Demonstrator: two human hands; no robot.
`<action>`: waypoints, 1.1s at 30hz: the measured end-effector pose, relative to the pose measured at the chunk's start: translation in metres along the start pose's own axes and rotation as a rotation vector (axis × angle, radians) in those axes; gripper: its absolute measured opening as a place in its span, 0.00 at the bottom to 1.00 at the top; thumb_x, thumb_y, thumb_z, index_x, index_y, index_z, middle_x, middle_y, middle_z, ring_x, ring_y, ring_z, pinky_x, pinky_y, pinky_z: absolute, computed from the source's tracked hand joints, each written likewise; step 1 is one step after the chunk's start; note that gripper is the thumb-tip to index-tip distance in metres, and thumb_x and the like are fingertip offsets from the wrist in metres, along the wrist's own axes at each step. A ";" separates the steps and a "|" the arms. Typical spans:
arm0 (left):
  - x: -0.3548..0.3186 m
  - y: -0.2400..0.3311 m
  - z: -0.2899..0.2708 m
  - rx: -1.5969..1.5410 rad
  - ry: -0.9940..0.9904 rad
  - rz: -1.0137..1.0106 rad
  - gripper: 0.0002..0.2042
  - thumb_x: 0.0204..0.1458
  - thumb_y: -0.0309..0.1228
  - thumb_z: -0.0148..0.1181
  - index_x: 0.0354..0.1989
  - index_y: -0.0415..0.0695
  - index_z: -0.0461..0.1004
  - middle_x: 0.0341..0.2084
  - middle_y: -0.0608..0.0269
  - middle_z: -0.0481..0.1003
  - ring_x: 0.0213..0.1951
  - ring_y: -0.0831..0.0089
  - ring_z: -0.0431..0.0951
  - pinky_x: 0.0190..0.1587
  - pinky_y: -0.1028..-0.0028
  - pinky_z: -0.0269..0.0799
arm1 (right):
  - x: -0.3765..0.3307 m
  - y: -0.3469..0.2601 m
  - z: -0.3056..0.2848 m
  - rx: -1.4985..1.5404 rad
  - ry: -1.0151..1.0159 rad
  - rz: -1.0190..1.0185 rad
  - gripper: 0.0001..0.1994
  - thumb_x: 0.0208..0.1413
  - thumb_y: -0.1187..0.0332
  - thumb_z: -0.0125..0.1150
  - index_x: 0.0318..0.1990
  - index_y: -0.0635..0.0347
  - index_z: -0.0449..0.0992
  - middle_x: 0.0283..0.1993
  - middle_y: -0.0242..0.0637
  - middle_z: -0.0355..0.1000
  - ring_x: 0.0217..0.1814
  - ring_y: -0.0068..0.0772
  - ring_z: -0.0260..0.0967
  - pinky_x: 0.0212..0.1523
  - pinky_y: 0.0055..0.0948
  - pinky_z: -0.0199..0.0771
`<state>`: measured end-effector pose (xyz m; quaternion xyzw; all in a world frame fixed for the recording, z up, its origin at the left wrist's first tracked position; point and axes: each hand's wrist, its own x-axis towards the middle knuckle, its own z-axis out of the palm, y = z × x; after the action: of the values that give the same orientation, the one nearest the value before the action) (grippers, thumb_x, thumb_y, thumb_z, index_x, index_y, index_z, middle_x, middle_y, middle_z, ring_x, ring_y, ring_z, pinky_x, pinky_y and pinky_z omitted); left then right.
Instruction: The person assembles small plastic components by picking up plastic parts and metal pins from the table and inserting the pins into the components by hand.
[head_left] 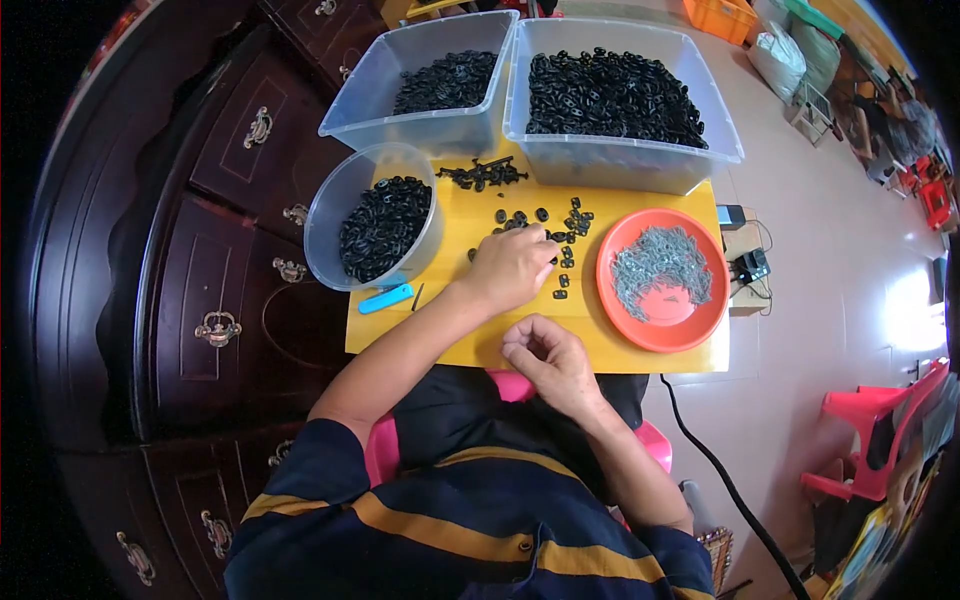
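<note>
My left hand is bent over the yellow tabletop, fingers drawn together, its fingertips at a small black oval plastic piece. More such two-holed pieces lie loose beyond and to the right of those fingers, and a few sit nearer me. Close to the table's front edge, my right hand is curled with thumb and forefinger together; whatever it may hold is hidden. Right of both hands stands an orange-red bowl of small silvery metal parts.
Two clear bins and a round clear tub hold many black pieces. Dark bolt-like parts are piled between them. A light-blue cutter lies by the tub. Dark drawers stand left; a black cable crosses the floor right.
</note>
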<state>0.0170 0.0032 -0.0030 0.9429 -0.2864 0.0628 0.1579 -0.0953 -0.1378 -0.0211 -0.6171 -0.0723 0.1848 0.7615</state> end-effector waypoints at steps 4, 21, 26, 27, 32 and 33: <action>-0.004 0.006 -0.007 0.027 0.009 -0.020 0.11 0.51 0.32 0.64 0.43 0.46 0.80 0.35 0.61 0.76 0.38 0.59 0.80 0.38 0.60 0.77 | -0.001 -0.005 0.000 -0.046 -0.047 0.053 0.04 0.62 0.75 0.61 0.42 0.64 0.74 0.35 0.24 0.71 0.37 0.13 0.67 0.40 0.17 0.70; -0.019 0.025 0.006 -0.166 -0.042 0.050 0.07 0.52 0.34 0.63 0.34 0.43 0.78 0.31 0.59 0.75 0.31 0.56 0.79 0.34 0.59 0.76 | -0.003 -0.006 -0.007 -0.035 -0.470 0.096 0.04 0.62 0.73 0.62 0.40 0.63 0.76 0.33 0.26 0.75 0.36 0.15 0.70 0.40 0.20 0.72; -0.021 0.020 0.003 -0.236 0.024 0.030 0.06 0.52 0.32 0.63 0.31 0.42 0.78 0.29 0.59 0.77 0.30 0.56 0.80 0.33 0.60 0.76 | 0.000 -0.004 -0.009 0.018 -0.413 0.122 0.04 0.64 0.73 0.61 0.41 0.64 0.75 0.35 0.27 0.74 0.38 0.15 0.70 0.44 0.20 0.72; -0.022 0.019 0.000 -0.329 0.072 -0.004 0.06 0.52 0.31 0.63 0.30 0.41 0.78 0.29 0.58 0.77 0.30 0.56 0.79 0.32 0.60 0.75 | 0.000 -0.005 -0.010 0.017 -0.368 0.117 0.04 0.64 0.72 0.60 0.41 0.64 0.75 0.35 0.28 0.74 0.38 0.15 0.70 0.44 0.20 0.72; -0.025 0.014 -0.023 -0.836 0.150 -0.223 0.01 0.54 0.21 0.64 0.32 0.37 0.79 0.25 0.72 0.73 0.25 0.88 0.67 0.26 0.83 0.61 | 0.004 -0.004 -0.010 0.348 -0.023 0.039 0.07 0.67 0.68 0.58 0.44 0.61 0.74 0.39 0.29 0.74 0.40 0.18 0.70 0.44 0.21 0.72; -0.027 0.015 -0.029 -0.836 0.144 -0.222 0.01 0.54 0.21 0.64 0.32 0.37 0.79 0.25 0.72 0.73 0.25 0.88 0.67 0.26 0.83 0.61 | 0.004 -0.007 -0.012 0.351 -0.019 0.039 0.07 0.67 0.68 0.58 0.44 0.61 0.74 0.39 0.29 0.74 0.40 0.18 0.70 0.44 0.21 0.72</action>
<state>-0.0148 0.0150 0.0225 0.8161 -0.1724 -0.0102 0.5515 -0.0862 -0.1479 -0.0178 -0.4740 -0.0342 0.2150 0.8532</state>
